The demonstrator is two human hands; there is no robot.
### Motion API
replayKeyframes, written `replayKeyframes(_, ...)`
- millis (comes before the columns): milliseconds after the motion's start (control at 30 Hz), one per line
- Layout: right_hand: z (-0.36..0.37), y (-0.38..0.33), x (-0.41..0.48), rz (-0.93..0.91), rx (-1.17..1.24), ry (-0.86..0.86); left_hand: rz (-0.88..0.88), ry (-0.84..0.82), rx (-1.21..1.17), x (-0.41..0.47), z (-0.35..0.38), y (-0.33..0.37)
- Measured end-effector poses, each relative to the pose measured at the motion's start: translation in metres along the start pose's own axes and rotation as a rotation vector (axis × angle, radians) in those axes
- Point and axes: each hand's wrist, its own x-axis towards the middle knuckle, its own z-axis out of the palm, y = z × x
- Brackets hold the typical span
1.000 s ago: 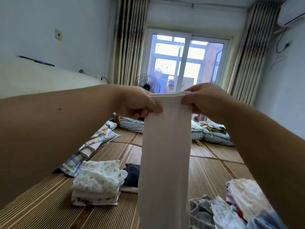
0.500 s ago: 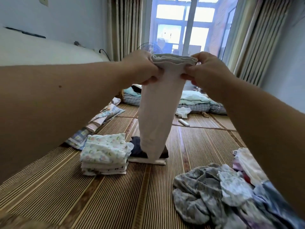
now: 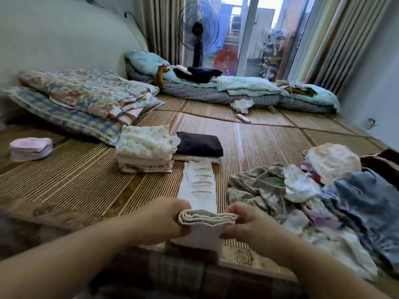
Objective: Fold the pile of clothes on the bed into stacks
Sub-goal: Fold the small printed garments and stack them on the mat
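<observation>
Garment (image 3: 198,184): cream strip flat on mat (image 3: 64,180), long axis running straight away from the person, far end at the foot of dark stack (image 3: 199,144). Layered near end is pinched between thumb and fingers of left hand (image 3: 172,216) and right hand (image 3: 244,225), one at each corner, equally near. Pile (image 3: 302,201) lies to the right.

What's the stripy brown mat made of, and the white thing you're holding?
The striped brown mat looks like woven bamboo or rattan: fine ribs, slight sheen. The long white garment looks like soft matte cloth, maybe cotton: it wrinkles and folds limply.
</observation>
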Motion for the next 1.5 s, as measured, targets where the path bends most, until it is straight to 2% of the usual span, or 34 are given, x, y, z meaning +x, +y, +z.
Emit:
replayKeyframes(100, 0.018, 0.03, -0.005, 0.087, -0.014, -0.054, -0.058, -0.065, -0.058, -0.009, 0.036, -0.009)
replayKeyframes(233, 0.015, 0.036, -0.015, 0.123, 0.057, -0.144, -0.045, -0.13, -0.097, -0.019, 0.041, -0.011)
replayKeyframes(400, -0.008, 0.005, -0.027, 0.094, 0.264, -0.455, -0.025, -0.472, -0.533, -0.027, 0.01, -0.007)
replayKeyframes(467, -0.018, -0.008, -0.021, 0.046, 0.234, -0.5, -0.004, -0.508, -0.623, -0.023, -0.002, -0.01)
replayKeyframes(533, -0.027, -0.019, -0.003, 0.007, 0.17, -0.418, -0.002, -0.46, -0.655, -0.01, -0.013, -0.016)
replayKeyframes(633, -0.033, -0.026, 0.04, -0.007, 0.057, -0.18, -0.059, -0.275, -0.681, 0.025, -0.021, -0.032)
replayKeyframes(767, -0.023, -0.018, 0.115, 0.013, 0.009, 0.108, -0.213, 0.008, -0.736, 0.087, -0.016, -0.055)
replayKeyframes(867, -0.014, -0.004, 0.169, 0.053, -0.013, 0.255, -0.362, 0.165, -0.833, 0.127, -0.005, -0.07)
replayKeyframes(933, -0.01, 0.011, 0.192, 0.108, -0.099, 0.307, -0.42, 0.195, -0.735, 0.141, 0.004, -0.081)
replayKeyframes(1033, -0.001, 0.032, 0.196, 0.113, -0.306, 0.325, -0.325, 0.163, -0.31, 0.139, 0.016, -0.089)
replayKeyframes(1133, 0.008, 0.051, 0.169, -0.093, -0.464, 0.231, -0.117, 0.097, -0.14, 0.109, 0.033, -0.09)
replayKeyframes(1200, 0.01, 0.061, 0.138, -0.288, -0.582, 0.143, 0.033, -0.032, -0.106, 0.081, 0.043, -0.09)
replayKeyframes(1267, 0.011, 0.071, 0.108, -0.417, -0.72, 0.013, 0.179, -0.148, 0.027, 0.057, 0.054, -0.092)
replayKeyframes(1367, 0.017, 0.091, 0.078, -0.375, -0.899, -0.232, 0.256, -0.242, 0.243, 0.037, 0.071, -0.096)
replayKeyframes(1433, 0.021, 0.102, 0.075, -0.349, -0.969, -0.23, 0.234, -0.248, 0.316, 0.032, 0.078, -0.097)
replayKeyframes(1500, 0.027, 0.105, 0.072, -0.367, -0.954, -0.151, 0.215, -0.224, 0.306, 0.028, 0.081, -0.097)
